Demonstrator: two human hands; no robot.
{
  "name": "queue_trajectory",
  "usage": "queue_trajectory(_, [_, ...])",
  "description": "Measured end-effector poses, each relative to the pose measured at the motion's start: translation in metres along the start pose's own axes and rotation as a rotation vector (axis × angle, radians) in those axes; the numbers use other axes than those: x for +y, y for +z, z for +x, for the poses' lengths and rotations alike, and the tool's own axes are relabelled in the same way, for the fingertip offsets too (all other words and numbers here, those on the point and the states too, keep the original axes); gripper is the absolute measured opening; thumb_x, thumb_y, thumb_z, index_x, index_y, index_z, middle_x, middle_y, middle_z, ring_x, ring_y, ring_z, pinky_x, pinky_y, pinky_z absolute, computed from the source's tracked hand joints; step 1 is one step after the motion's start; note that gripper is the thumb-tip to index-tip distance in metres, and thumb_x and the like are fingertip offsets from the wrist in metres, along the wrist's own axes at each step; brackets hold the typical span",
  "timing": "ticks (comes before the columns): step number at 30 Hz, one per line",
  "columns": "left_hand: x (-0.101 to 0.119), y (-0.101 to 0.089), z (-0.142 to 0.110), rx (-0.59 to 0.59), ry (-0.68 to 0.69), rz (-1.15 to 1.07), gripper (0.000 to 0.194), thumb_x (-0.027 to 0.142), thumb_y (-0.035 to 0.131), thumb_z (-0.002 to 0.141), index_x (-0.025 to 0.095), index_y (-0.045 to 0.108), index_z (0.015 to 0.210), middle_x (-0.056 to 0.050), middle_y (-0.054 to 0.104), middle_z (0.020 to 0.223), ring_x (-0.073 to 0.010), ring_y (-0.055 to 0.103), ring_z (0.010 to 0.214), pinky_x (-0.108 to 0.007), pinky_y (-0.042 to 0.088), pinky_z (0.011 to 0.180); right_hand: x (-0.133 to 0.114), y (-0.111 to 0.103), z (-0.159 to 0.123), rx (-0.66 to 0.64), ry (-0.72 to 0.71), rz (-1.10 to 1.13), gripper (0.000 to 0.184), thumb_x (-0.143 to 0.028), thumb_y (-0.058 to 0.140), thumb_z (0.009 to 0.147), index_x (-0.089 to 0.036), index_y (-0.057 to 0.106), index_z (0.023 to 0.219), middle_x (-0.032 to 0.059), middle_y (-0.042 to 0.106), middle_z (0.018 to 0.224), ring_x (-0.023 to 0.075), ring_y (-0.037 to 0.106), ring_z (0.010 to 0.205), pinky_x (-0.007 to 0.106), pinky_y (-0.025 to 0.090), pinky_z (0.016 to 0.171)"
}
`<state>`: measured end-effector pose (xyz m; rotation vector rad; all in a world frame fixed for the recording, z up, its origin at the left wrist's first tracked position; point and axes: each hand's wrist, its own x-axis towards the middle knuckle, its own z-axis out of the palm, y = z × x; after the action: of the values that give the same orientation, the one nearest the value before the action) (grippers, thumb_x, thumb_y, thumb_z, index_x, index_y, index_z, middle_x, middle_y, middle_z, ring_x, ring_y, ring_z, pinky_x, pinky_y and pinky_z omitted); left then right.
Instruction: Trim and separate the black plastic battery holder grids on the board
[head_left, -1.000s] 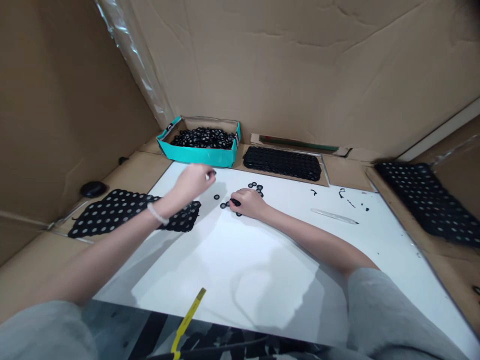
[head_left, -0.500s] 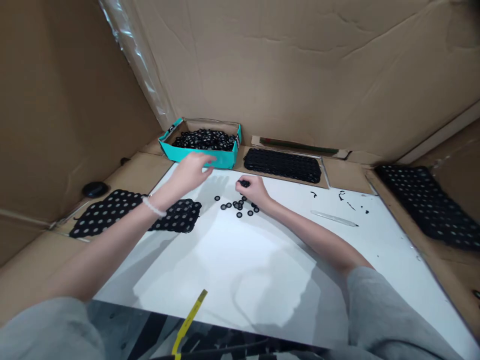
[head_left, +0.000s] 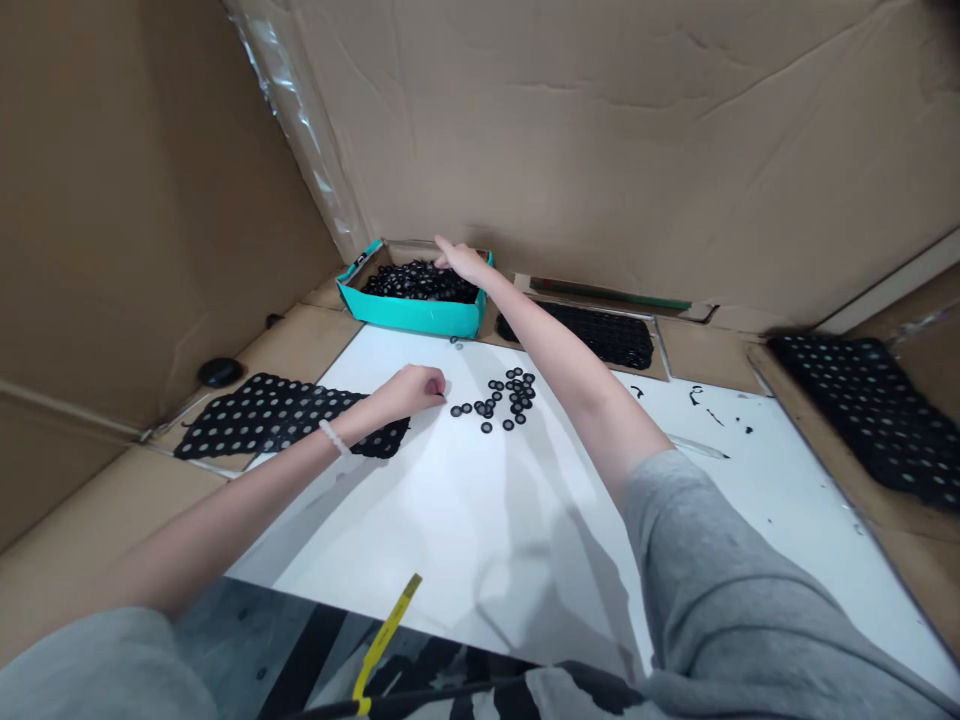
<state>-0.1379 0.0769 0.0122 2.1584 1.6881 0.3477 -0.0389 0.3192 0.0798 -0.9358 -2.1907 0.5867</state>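
Observation:
My left hand (head_left: pixel 414 390) is low over the white tabletop, its fingers pinched at a small black disc that barely shows at the fingertips. Just right of it lies a loose group of small black discs with grey centres (head_left: pixel 517 400). My right hand (head_left: pixel 461 260) reaches over the back right part of a turquoise-edged cardboard box (head_left: pixel 420 316), fingers stretched out and holding nothing visible. A heap of the same black discs (head_left: pixel 416 281) fills the box below that hand. Near the box's front wall lie a couple of small pieces (head_left: pixel 456 343).
Black dotted mats lie at left (head_left: pixel 255 415) and right (head_left: pixel 862 410); a black textured slab (head_left: pixel 611 335) sits behind my right forearm. A pen (head_left: pixel 701 448) and black scraps (head_left: pixel 697 395) are on the right. Cardboard walls (head_left: pixel 600 130) enclose the table.
My right hand has let go of its discs among the group and moved up to the box. My left hand has come down from the box front to the table and closed. The view shifted slightly.

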Motion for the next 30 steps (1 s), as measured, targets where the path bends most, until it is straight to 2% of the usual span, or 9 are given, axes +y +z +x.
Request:
queue_trajectory(5, [0.0,-0.057,0.037,0.465,-0.007,-0.034,0.02,0.036,0.064,0.081,0.018,0.071,0.083,-0.001,0.071,0.078,-0.0149,0.06,0.07,-0.028,0.045,0.071,0.002,-0.027,-0.032,0.049,0.02,0.062,0.06,-0.052,0.028,0.101,-0.013,0.073,0.092,0.0106,0.072,0.092,0.0216,0.065,0.101,0.036,0.04,0.104])
queue_trajectory(8, [0.001,-0.098,0.071,0.669,0.036,0.089,0.025,0.034,0.057,0.09,0.015,0.072,0.097,-0.002,0.073,0.095,-0.0132,0.059,0.085,-0.03,0.043,0.088,-0.009,-0.05,-0.08,0.097,-0.008,0.038,0.064,-0.054,0.023,0.101,-0.012,0.072,0.095,0.0098,0.071,0.092,0.0204,0.066,0.096,0.034,0.043,0.097])
queue_trajectory(10, [0.006,-0.104,0.08,0.723,0.1,0.214,0.033,0.034,0.052,0.094,0.014,0.065,0.117,-0.005,0.068,0.116,-0.0147,0.054,0.105,-0.036,0.035,0.102,-0.013,-0.059,-0.127,0.025,0.023,-0.035,0.065,-0.054,0.023,0.1,-0.011,0.071,0.097,0.0115,0.071,0.093,0.022,0.067,0.096,0.035,0.045,0.094])
queue_trajectory(13, [0.013,-0.071,0.066,0.565,0.139,0.349,0.033,0.034,0.042,0.099,0.016,0.068,0.107,-0.007,0.069,0.103,-0.0194,0.055,0.101,-0.036,0.041,0.094,-0.011,-0.057,-0.209,-0.141,0.108,-0.165,0.065,-0.059,0.033,0.096,-0.009,0.065,0.121,0.0189,0.064,0.123,0.0293,0.057,0.121,0.039,0.038,0.106])
queue_trajectory(15, [0.012,-0.034,0.049,0.352,0.087,0.464,0.039,0.04,0.042,0.097,0.014,0.071,0.097,-0.013,0.07,0.095,-0.0271,0.058,0.099,-0.04,0.045,0.089,-0.004,-0.045,-0.256,-0.201,0.212,-0.22,0.085,-0.069,0.04,0.089,-0.007,0.04,0.147,0.0224,0.038,0.152,0.0341,0.032,0.144,0.044,0.027,0.116])
queue_trajectory(18, [0.0,0.012,0.039,0.284,-0.028,0.474,0.044,0.036,0.046,0.093,0.007,0.061,0.123,-0.021,0.063,0.123,-0.0345,0.054,0.116,-0.045,0.045,0.096,0.003,-0.022,-0.293,-0.316,0.306,-0.262,0.115,-0.08,0.048,0.077,-0.008,0.008,0.157,0.0222,0.007,0.162,0.0374,0.005,0.151,0.052,0.013,0.12])
queue_trajectory(21, [-0.013,0.03,0.046,0.227,-0.011,0.359,0.047,0.026,0.04,0.092,0.004,0.054,0.132,-0.022,0.054,0.139,-0.0324,0.048,0.131,-0.046,0.04,0.108,0.002,0.002,-0.291,-0.323,0.232,-0.269,0.124,-0.083,0.051,0.072,-0.008,0.003,0.157,0.0219,-0.001,0.163,0.0367,-0.002,0.152,0.052,0.006,0.122])
queue_trajectory(26, [-0.009,0.027,0.045,0.145,0.177,0.013,0.052,0.018,0.033,0.087,0.017,0.059,0.132,-0.009,0.06,0.138,-0.0229,0.055,0.128,-0.038,0.04,0.111,-0.004,0.029,-0.257,-0.345,0.079,-0.216,0.114,-0.078,0.045,0.081,-0.002,0.004,0.156,0.0224,0.006,0.162,0.0328,0.004,0.152,0.045,0.008,0.123])
queue_trajectory(30, [-0.008,0.016,0.027,0.105,0.052,-0.209,0.055,0.021,0.039,0.078,0.017,0.067,0.125,-0.005,0.065,0.132,-0.0248,0.058,0.125,-0.037,0.04,0.111,-0.008,0.041,-0.238,-0.3,0.044,-0.24,0.111,-0.074,0.05,0.081,-0.008,0.004,0.157,0.0231,0.008,0.162,0.0373,0.005,0.151,0.051,0.011,0.121])
